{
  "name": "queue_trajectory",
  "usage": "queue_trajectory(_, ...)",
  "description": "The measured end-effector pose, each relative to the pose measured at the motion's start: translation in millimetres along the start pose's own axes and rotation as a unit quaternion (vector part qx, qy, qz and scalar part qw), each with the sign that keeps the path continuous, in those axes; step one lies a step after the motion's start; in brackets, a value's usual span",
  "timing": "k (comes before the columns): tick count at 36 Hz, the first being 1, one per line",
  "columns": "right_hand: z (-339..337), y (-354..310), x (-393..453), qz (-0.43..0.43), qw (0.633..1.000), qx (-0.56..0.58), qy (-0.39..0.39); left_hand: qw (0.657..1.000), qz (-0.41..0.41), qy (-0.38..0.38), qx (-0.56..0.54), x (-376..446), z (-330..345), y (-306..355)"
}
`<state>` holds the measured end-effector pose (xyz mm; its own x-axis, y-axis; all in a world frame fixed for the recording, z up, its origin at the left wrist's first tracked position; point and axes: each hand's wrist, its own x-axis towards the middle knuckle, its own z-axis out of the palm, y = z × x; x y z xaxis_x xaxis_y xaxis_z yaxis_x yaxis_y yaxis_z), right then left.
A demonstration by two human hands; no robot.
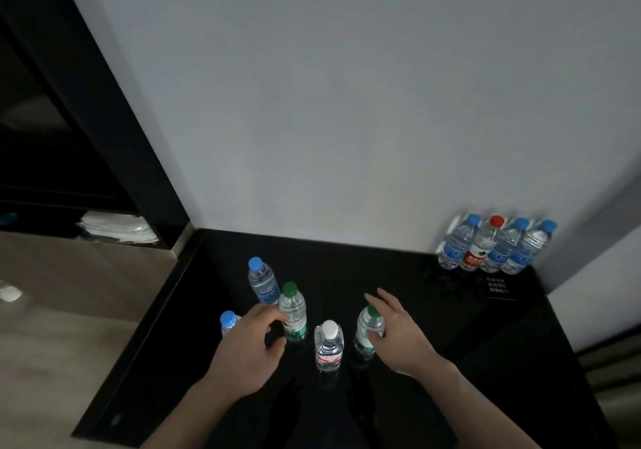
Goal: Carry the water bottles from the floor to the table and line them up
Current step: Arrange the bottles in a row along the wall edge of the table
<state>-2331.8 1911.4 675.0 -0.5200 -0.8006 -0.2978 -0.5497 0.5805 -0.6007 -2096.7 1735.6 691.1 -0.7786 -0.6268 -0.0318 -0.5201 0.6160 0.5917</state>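
Several water bottles stand on the black table (433, 362). Near me are a blue-capped bottle (261, 283), a green-capped bottle (294, 313), a white-capped bottle (328, 346), a second green-capped bottle (368, 330) and a blue-capped one (228, 322) half hidden behind my left hand. My left hand (248, 351) forms a loose C just left of the first green-capped bottle, its fingertips at the bottle's side. My right hand (399, 334) lies against the second green-capped bottle, fingers stretched past it and thumb on its front.
Against the white wall at the table's back right corner stands a tight row of bottles (496, 245), three blue-capped and one red-capped. A small dark card (496, 285) lies before them. Left of the table are a dark cabinet and folded white cloths (118, 228).
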Motion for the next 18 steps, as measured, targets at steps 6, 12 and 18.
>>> queue_trajectory(6, 19, 3, 7, 0.026, 0.998, -0.049, -0.002, 0.999, -0.032, -0.017, 0.007, 10, -8, -24)
queue_trajectory(12, 27, 3, 9, 0.046, 0.997, -0.064, 0.018, 0.993, -0.115, -0.013, 0.023, 21, -19, -60)
queue_trajectory(18, 28, -3, 16, 0.061, 0.993, -0.098, 0.031, 0.985, -0.166, -0.026, 0.034, 25, -20, -79)
